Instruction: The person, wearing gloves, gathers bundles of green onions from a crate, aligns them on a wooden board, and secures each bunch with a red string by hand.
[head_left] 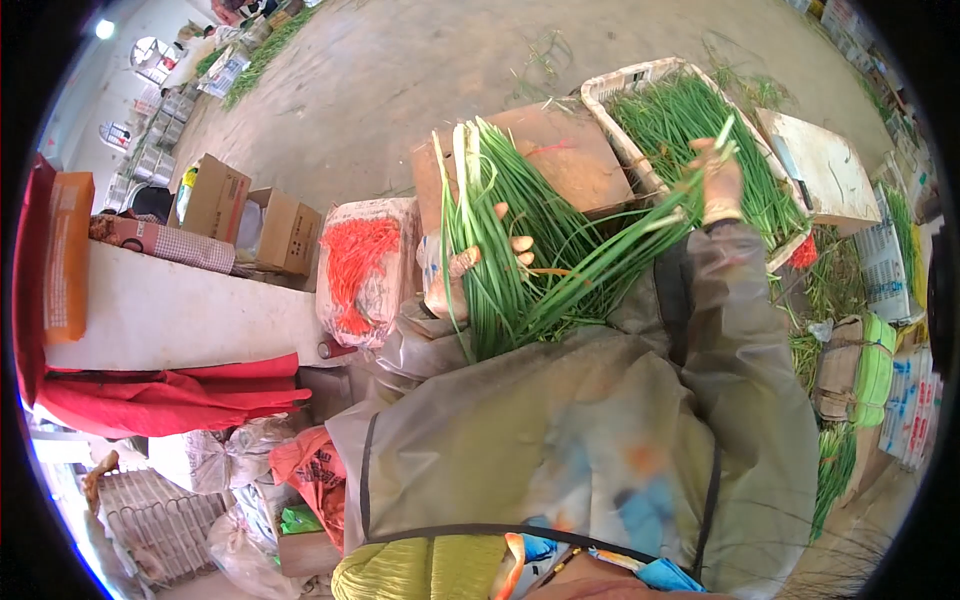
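A thick bunch of green onions (pixel 487 225), white ends pointing away from me, lies across my lap and the brown board in front. My left hand (pixel 447 290) is closed around this bunch, its fingertips showing on the right side of the stalks. Farther right, my right hand (pixel 720 185) grips a few green onions near their white ends. Their long leaves (pixel 625 245) trail down leftward to the bunch. Beneath and beyond the right hand stands a white crate (pixel 618 138) filled with more green onions.
Red ties (pixel 358 265) lie on a pale block at the left. At the right, a knife (pixel 790 165) rests against a pale box (pixel 835 185). Cardboard boxes (pixel 285 230), a white tabletop (pixel 170 310) and red cloth (pixel 170 395) are to my left. A green bundle (pixel 876 368) sits at far right.
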